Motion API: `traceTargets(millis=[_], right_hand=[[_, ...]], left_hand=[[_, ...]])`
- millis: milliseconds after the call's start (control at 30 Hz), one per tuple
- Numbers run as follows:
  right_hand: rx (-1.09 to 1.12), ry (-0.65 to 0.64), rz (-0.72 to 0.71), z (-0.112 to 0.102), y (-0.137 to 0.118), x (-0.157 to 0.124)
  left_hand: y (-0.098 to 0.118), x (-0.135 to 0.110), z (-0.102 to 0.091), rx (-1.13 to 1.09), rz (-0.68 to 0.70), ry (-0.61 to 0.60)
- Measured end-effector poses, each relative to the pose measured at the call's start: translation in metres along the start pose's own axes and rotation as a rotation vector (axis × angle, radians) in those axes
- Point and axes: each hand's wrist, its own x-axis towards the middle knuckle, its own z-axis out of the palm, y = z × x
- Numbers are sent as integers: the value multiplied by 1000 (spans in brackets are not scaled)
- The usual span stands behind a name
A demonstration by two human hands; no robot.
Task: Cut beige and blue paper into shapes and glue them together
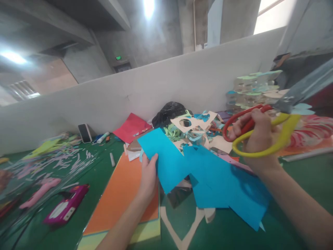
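A piece of blue paper [169, 163] is pinched by my left hand [149, 175] at its left edge, thumb on top. My right hand [257, 135] is raised at the right, its fingers in the handles of a pair of scissors [266, 147]. One handle is red, the other yellow. Their grey blades point to the upper right, away from the paper, and run out of view. Below and between my hands, more blue paper [215, 184] lies on the green table, partly under the held piece.
A stack of orange paper [111, 198] lies beneath my left forearm. Paper scraps [195, 128] and a black plastic bag [169, 113] are heaped against the white partition [125, 93]. On the left are a phone [85, 133], a pink glue gun [41, 191], a purple device [67, 205] and another person's hand [3, 178].
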Motion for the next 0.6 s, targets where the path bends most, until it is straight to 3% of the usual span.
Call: traceTargets(millis=[100, 267, 367, 467, 600], right_hand=[[-44, -3, 153, 10, 9, 9], [-88, 43, 240, 24, 17, 18], [-179, 4, 331, 33, 17, 13], [-184, -109, 291, 43, 16, 4], [-233, -120, 141, 54, 20, -6]], left_hand=[[-4, 0, -2, 57, 27, -15], [-3, -1, -5, 135, 24, 4], [0, -2, -5, 152, 28, -9], [4, -6, -1, 158, 28, -23], [11, -13, 8, 165, -44, -82]])
